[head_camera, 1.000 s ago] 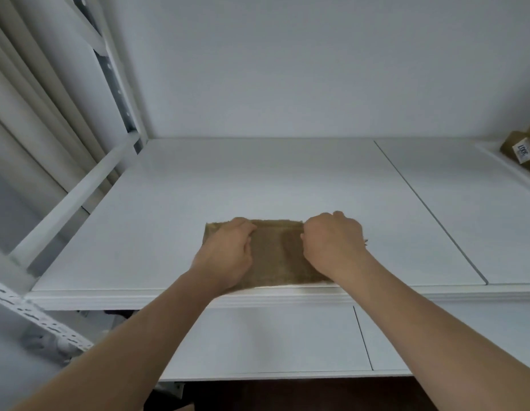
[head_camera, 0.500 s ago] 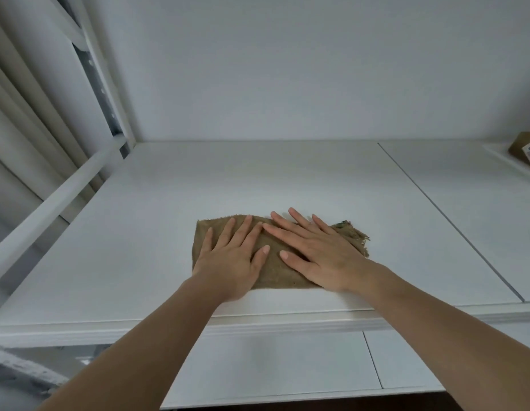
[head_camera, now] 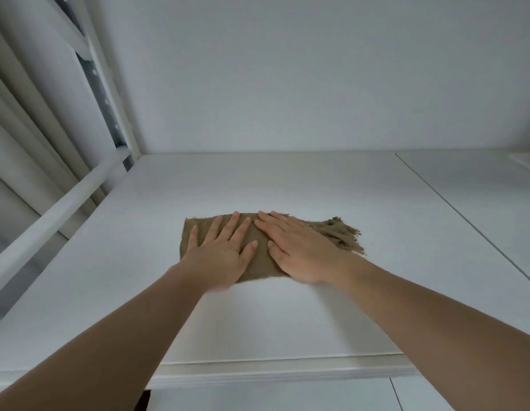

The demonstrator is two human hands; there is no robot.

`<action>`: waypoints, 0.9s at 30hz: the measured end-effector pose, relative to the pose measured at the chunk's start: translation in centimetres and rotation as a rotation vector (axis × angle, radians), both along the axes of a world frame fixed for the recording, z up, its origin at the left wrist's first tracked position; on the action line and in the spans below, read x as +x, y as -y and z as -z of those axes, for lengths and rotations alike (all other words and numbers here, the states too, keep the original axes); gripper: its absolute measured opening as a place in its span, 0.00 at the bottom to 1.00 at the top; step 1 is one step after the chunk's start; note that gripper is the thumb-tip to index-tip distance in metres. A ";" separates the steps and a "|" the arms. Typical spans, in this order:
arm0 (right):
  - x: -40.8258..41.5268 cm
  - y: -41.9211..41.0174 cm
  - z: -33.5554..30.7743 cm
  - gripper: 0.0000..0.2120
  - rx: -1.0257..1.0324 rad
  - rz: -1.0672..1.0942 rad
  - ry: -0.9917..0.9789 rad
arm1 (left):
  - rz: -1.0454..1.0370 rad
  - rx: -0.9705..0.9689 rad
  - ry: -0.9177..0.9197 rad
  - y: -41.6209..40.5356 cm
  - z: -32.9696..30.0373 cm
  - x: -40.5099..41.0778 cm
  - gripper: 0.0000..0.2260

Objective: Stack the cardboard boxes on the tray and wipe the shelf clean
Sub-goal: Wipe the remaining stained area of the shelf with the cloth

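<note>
A brown burlap cloth (head_camera: 343,235) with a frayed right edge lies flat on the white shelf (head_camera: 287,185), about midway between its front edge and the back wall. My left hand (head_camera: 222,247) presses on the cloth's left half with straight, spread fingers. My right hand (head_camera: 296,247) lies flat beside it on the middle of the cloth, fingers pointing up and left. The two hands nearly touch at the fingertips. A corner of the white tray (head_camera: 524,160) shows at the far right edge. No cardboard box is in view.
A white wall closes the shelf at the back. White frame rails (head_camera: 50,215) and a perforated upright (head_camera: 106,93) stand at the left. A seam (head_camera: 465,221) divides the shelf panels on the right. A lower shelf (head_camera: 272,396) shows beneath the front edge.
My hands went from gripping the cloth with curled fingers to lying flat on it, then pushed it away from the front edge toward the wall. The view swung left, hiding the boxes.
</note>
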State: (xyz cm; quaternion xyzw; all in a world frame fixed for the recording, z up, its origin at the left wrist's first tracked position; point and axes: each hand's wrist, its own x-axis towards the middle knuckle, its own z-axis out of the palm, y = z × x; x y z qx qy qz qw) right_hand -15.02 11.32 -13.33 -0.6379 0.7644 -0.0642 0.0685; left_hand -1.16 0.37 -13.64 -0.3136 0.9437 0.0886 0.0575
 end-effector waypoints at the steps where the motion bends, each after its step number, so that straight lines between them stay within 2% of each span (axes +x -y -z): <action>1: -0.1 0.5 0.3 0.25 -0.010 -0.013 0.020 | -0.002 -0.010 0.002 0.6 0.0 0.3 0.25; 9: -0.7 6.4 0.6 0.24 0.003 -0.088 -0.004 | -0.079 -0.032 0.003 4.9 0.1 0.8 0.25; 20: -4.0 15.3 0.9 0.25 -0.001 -0.096 -0.044 | -0.113 -0.114 0.007 13.3 0.5 -3.1 0.26; 27: -6.2 19.9 1.0 0.25 0.020 -0.162 -0.036 | -0.158 -0.155 0.078 17.6 0.8 -4.7 0.26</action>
